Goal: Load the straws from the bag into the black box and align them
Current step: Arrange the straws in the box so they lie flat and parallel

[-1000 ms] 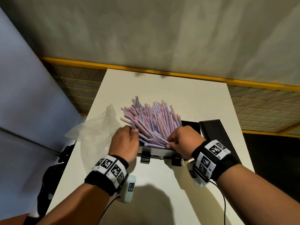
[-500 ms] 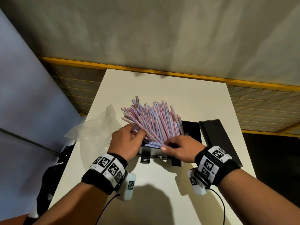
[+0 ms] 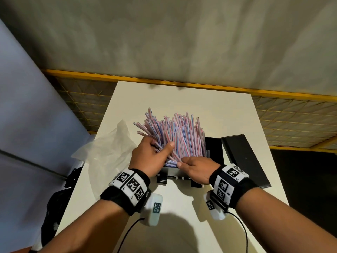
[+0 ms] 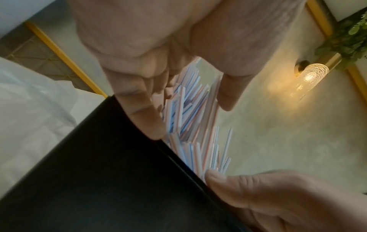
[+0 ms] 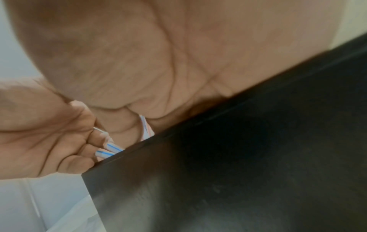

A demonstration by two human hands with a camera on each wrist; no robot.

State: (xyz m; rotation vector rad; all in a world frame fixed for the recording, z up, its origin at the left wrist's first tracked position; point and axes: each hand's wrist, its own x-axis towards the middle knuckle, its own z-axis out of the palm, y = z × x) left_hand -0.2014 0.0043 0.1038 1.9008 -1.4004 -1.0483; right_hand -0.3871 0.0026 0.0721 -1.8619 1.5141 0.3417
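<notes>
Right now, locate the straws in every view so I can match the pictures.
Head: straws fan up at centre, standing in the black box, between both hands.
Left wrist: centre, between the left hand's fingers and thumb, above the box's dark wall.
Right wrist: only a few ends show, left of centre, at the box's edge.
Shared landmark: the black box.

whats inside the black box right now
A big bundle of red- and blue-striped straws stands in the black box, fanned out above its rim. The left hand grips them; the right hand covers their near ends. The box floor is hidden.
</notes>
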